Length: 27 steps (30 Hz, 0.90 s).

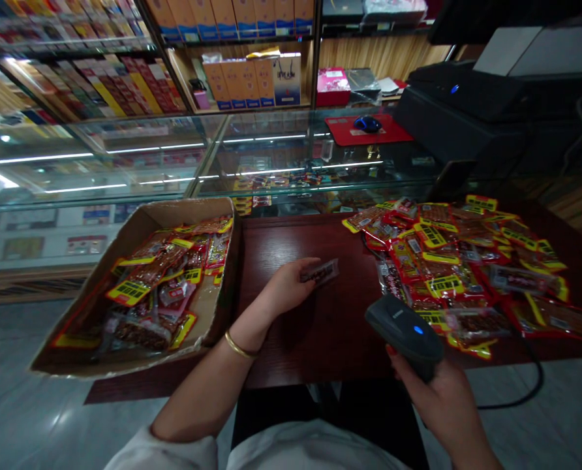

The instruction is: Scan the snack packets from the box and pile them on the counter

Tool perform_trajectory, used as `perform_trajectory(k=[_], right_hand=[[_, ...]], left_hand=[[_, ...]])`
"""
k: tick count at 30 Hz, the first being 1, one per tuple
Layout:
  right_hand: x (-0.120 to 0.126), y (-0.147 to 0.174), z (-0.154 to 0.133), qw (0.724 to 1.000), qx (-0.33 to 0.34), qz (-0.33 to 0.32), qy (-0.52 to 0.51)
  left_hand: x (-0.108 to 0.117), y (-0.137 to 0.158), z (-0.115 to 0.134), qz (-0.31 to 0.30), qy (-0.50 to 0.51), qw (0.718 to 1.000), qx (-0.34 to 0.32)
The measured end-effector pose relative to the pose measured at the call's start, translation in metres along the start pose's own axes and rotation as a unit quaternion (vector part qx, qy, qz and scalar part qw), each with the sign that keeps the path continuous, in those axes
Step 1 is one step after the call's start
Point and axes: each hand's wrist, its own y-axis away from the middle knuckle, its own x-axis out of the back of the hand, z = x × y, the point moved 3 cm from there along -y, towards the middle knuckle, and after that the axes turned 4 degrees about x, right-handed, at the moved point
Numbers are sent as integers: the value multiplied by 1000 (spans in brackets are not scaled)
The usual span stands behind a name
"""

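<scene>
My left hand [291,286] is closed on one end of a small clear snack packet [324,272] with dark contents, over the middle of the dark red wooden tabletop [291,352]. In my right hand [440,391] is a black barcode scanner [403,329] with a blue light, its head tilted toward the packet. A heap of red and yellow snack packets [442,254] lies just beyond the scanner on the right. To the left stands an open cardboard box [217,307], partly filled with similar packets [149,267].
Behind the tabletop runs a glass display counter [164,163]. On it are a red mouse pad [340,134] with a computer mouse [367,124], and dark checkout equipment [467,124] at right. The scanner's black cable [536,382] loops near the right edge. Shelves hold boxed goods [252,81].
</scene>
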Motion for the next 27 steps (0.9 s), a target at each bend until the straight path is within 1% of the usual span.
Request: perform_trajectory(k=[3, 8, 13, 16, 21, 24, 27], right_hand=[[0, 1, -1, 1000, 8, 8, 2], [-1, 4, 3, 1000, 2, 10, 11], [-2, 4, 5, 1000, -5, -3, 7], [-2, 3, 5, 1000, -1, 6, 0], [0, -1, -8, 999, 24, 30, -21], [2, -6, -18, 998, 37, 23, -44], [6, -8, -23, 998, 25, 10, -51]], left_hand=[[-2, -1, 2, -28, 9, 1000, 10], [-1, 1, 10, -48, -10, 998, 50], [0, 1, 10, -40, 0, 996, 74], [0, -1, 7, -40, 3, 997, 68], [0, 1, 11, -43, 24, 995, 84], [0, 0, 17, -48, 19, 994, 95], [-3, 0, 24, -54, -13, 994, 95]])
